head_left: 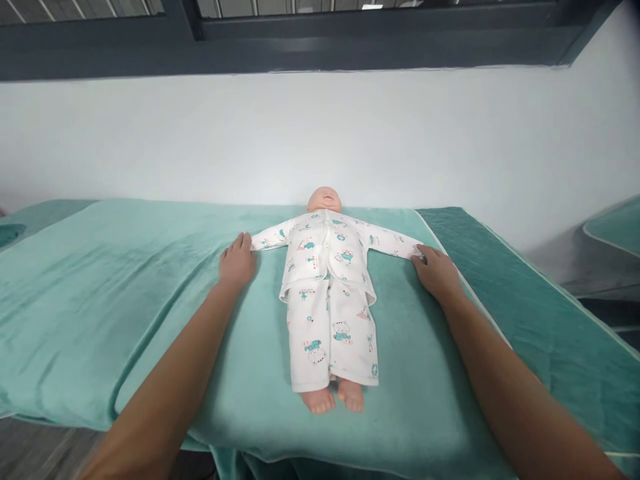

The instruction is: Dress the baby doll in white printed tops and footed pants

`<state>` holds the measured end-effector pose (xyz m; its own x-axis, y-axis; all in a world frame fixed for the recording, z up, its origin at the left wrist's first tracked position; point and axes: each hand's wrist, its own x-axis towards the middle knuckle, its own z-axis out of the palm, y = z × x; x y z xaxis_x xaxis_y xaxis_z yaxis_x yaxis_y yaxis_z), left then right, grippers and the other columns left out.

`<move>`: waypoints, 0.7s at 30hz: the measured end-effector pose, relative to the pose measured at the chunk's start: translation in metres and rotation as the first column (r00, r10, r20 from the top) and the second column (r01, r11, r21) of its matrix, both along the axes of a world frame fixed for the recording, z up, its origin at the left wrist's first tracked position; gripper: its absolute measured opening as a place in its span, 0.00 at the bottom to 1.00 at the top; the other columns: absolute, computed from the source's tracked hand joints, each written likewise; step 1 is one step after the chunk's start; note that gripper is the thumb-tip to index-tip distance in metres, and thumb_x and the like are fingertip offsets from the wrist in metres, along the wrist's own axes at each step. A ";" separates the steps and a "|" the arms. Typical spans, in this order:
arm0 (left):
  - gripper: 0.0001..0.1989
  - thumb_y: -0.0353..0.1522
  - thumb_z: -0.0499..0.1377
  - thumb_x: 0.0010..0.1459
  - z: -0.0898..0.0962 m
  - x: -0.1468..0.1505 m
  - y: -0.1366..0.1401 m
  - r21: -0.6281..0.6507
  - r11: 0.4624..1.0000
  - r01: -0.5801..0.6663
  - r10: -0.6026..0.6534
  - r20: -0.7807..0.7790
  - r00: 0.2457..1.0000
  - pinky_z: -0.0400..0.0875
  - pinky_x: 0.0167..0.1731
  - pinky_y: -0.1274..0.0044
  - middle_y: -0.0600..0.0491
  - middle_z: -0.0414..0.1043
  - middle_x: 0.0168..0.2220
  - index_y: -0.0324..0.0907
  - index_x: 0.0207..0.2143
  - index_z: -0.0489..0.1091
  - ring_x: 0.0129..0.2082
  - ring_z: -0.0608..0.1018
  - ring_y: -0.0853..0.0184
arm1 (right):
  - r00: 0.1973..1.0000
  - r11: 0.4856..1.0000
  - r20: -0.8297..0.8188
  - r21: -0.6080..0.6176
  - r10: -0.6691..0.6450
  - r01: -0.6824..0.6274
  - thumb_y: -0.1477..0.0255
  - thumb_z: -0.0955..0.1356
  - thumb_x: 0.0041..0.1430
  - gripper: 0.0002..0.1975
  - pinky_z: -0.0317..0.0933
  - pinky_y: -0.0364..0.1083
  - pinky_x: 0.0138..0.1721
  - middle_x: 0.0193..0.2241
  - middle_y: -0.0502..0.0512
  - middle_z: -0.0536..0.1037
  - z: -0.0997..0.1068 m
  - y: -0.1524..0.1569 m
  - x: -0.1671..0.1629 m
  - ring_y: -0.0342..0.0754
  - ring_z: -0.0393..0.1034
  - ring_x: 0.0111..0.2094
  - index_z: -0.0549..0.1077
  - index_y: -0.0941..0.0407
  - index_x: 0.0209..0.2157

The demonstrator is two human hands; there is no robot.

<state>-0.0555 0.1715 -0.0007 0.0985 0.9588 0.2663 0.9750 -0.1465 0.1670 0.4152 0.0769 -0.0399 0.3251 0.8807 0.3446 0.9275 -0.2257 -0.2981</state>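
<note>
A baby doll (325, 199) lies on its back in the middle of the bed, head toward the wall. It wears a white printed pajama top (327, 247) and matching pants (333, 333), with bare feet (320, 401) showing below the hems. Both sleeves are stretched out to the sides. My left hand (238, 261) is closed at the end of the left-side sleeve (270, 237). At the other side, my right hand (438, 272) pinches the cuff of the right-side sleeve (393, 241). The doll's own hands are not visible.
A light green blanket (125, 267) covers the bed, with a raised fold at left. Darker green quilted cloth (540, 313) lies along the right. Behind stands a white wall (250, 133) below a dark window frame (350, 47). Another green-covered surface (617, 227) is at far right.
</note>
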 end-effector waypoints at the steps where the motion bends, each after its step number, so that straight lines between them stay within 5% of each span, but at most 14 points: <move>1: 0.30 0.30 0.42 0.62 0.000 -0.001 0.002 -0.004 1.000 0.002 -0.002 -0.006 1.000 0.56 0.61 0.59 0.40 0.50 0.69 0.35 0.67 0.51 0.65 0.61 0.50 | 1.000 1.000 0.003 0.001 0.004 -0.004 0.66 0.60 0.63 0.25 0.59 0.55 0.58 0.57 0.66 0.72 0.000 -0.001 0.001 0.59 0.66 0.57 0.70 0.60 0.58; 15: 0.29 0.23 0.46 0.58 0.007 -0.011 0.005 0.045 0.994 -0.096 0.094 0.052 0.994 0.63 0.58 0.61 0.50 0.55 0.68 0.43 0.61 0.63 0.62 0.67 0.54 | 0.998 0.996 0.050 -0.083 -0.041 0.045 0.67 0.58 0.65 0.23 0.56 0.56 0.60 0.61 0.62 0.68 -0.002 0.005 -0.003 0.59 0.62 0.61 0.71 0.58 0.58; 21: 0.29 0.30 0.50 0.59 0.005 -0.014 0.002 0.007 0.959 -0.282 0.272 0.250 0.929 0.69 0.51 0.60 0.39 0.70 0.57 0.40 0.63 0.61 0.56 0.73 0.47 | 0.998 0.996 0.030 -0.070 -0.048 0.050 0.68 0.59 0.64 0.24 0.56 0.55 0.61 0.60 0.64 0.69 0.000 0.004 -0.006 0.58 0.62 0.61 0.71 0.60 0.58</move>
